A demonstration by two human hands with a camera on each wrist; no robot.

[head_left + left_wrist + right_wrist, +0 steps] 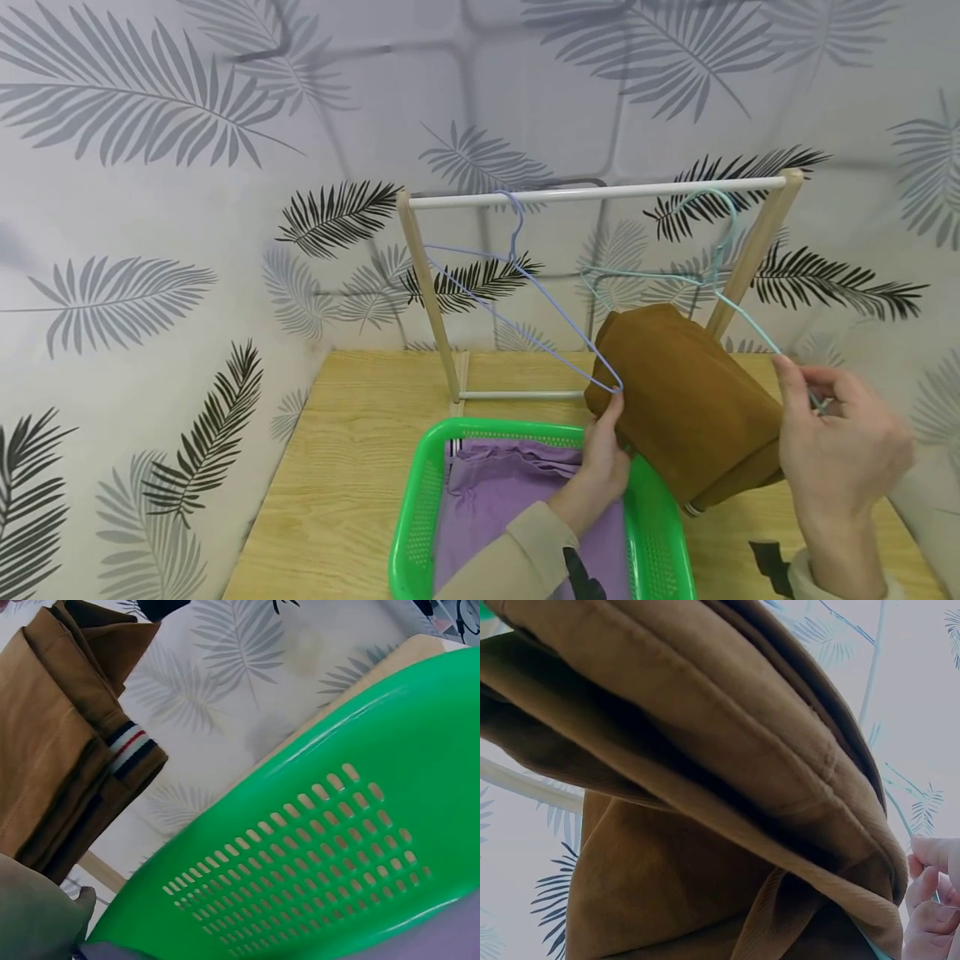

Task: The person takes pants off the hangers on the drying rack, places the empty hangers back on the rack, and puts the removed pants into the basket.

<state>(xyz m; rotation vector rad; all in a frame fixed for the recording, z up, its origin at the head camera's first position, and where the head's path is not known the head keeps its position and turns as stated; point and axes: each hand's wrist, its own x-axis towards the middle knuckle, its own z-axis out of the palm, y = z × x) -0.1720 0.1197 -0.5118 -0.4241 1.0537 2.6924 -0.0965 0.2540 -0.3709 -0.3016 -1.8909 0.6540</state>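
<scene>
Head view: left hand (603,454) pinches a blue hanger (566,320); right hand (843,442) pinches a mint hanger (750,320); brown garment (690,400) between both grips.

"What's at the back?"
"A pale wall (360,125), patterned with grey and black fronds (341,218); blurred grey lines (467,83) cross it."
"Any furniture?"
"A table (337,467) in yellowish wood grain, its far edge by the wall."
"The light?"
"Soft; the wall looks greyer toward the top."
</scene>
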